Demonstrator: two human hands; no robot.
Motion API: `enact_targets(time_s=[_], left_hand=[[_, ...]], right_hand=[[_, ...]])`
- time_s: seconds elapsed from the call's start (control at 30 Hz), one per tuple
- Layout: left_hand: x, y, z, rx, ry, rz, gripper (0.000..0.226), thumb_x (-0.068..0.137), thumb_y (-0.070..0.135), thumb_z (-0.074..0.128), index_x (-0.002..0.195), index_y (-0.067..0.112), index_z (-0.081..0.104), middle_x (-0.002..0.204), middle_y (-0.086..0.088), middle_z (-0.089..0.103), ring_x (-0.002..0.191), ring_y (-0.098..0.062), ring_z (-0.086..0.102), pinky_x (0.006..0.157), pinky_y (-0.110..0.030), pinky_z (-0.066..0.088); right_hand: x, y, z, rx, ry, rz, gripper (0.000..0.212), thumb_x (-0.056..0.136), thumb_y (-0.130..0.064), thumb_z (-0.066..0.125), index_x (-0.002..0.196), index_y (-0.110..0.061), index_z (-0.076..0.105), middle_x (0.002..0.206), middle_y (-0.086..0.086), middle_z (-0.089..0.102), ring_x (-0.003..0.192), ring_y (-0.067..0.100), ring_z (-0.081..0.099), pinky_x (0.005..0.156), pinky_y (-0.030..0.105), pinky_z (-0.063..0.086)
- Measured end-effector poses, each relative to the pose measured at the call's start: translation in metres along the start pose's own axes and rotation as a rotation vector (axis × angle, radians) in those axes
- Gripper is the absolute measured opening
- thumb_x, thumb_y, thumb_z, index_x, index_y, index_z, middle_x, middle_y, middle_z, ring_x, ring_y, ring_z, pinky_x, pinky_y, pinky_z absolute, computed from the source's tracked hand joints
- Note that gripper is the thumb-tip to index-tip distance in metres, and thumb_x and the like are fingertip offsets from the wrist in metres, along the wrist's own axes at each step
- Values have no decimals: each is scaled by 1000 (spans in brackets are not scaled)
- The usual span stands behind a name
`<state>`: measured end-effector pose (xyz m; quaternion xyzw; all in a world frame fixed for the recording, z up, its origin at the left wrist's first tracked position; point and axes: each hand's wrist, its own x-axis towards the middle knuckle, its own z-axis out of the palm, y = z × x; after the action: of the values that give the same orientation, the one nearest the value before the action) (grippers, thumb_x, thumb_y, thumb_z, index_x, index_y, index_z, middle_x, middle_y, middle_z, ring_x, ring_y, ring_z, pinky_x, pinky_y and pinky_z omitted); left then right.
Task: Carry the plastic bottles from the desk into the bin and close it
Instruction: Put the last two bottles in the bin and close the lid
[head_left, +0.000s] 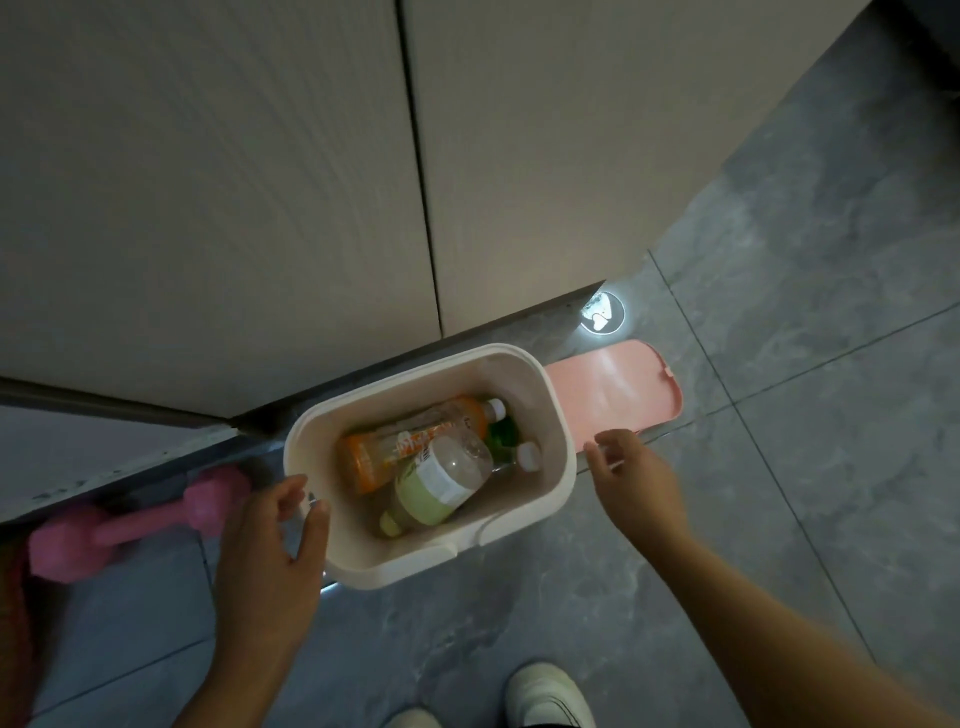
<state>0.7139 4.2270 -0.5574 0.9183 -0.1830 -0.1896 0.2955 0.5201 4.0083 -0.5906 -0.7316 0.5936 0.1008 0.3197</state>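
At frame centre, the plastic bottles (421, 457) are seen lying inside the lidless cream bin (563, 447). The pink lid (613, 389) lies on the floor, touching the bin's right side. The left hand (270, 545) is spread beside the bin's left rim, empty. The right hand (636, 483) is loosely spread just below the lid's edge, nothing gripped.
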Motion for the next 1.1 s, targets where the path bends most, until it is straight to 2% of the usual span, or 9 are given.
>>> enact_targets(time_s=[0.13,0.23,0.33,0.5,0.6,0.73,0.83,0.97,1.1], left_hand=[[13,-9,6,-12,94,58,28,85,16,63,113,14,56,101,-10,59,86,-21,59,76,-35,48],[22,-13,6,-126,124,52,30,81,30,61,109,20,56,93,-3,59,74,13,56,65,-3,43],[26,-23,10,-198,158,10,44,81,30,64,120,13,54,103,-3,57,73,26,51,63,7,38],[27,-27,16,-261,152,11,60,67,52,57,119,22,54,101,-1,57,79,7,57,65,0,44],[28,-30,17,-350,172,-9,54,56,61,48,103,36,56,88,17,60,74,13,59,62,2,44],[33,-31,21,-336,177,29,20,72,41,55,92,41,53,75,17,67,67,17,60,58,5,44],[32,-33,22,-324,143,77,26,80,21,60,106,23,58,72,29,69,65,11,63,55,2,45],[23,-27,19,-308,135,72,49,75,31,58,120,12,53,90,-2,65,71,5,62,60,-2,46],[19,-13,14,-233,67,76,28,86,14,61,113,17,55,87,-13,65,68,3,61,57,-2,45]], right_hand=[[31,20,30,-204,-68,-3,37,93,-37,49,126,-21,54,127,6,61,108,23,62,89,37,54],[54,32,50,-377,-60,-49,39,94,-33,48,130,-20,51,131,7,58,114,24,58,95,39,52],[76,47,64,-563,-37,-90,38,94,-28,48,131,-18,50,128,8,56,116,26,54,96,40,49],[101,69,72,-784,-41,-190,30,92,-22,49,121,-18,55,119,6,56,111,25,52,87,36,49],[109,75,74,-853,-38,-246,25,91,-19,50,114,-16,59,112,4,59,106,22,52,81,32,51],[119,77,75,-944,-49,-347,23,92,-16,47,109,-14,61,109,3,63,104,21,53,77,30,47],[120,78,71,-991,-53,-409,24,91,-12,44,106,-15,62,107,1,64,101,21,54,70,29,41],[109,77,54,-964,1,-452,23,90,-15,45,108,-18,58,108,-1,62,102,20,54,63,27,36],[90,64,22,-871,63,-432,24,88,-17,48,111,-22,53,108,-2,61,98,20,57,60,29,34]])
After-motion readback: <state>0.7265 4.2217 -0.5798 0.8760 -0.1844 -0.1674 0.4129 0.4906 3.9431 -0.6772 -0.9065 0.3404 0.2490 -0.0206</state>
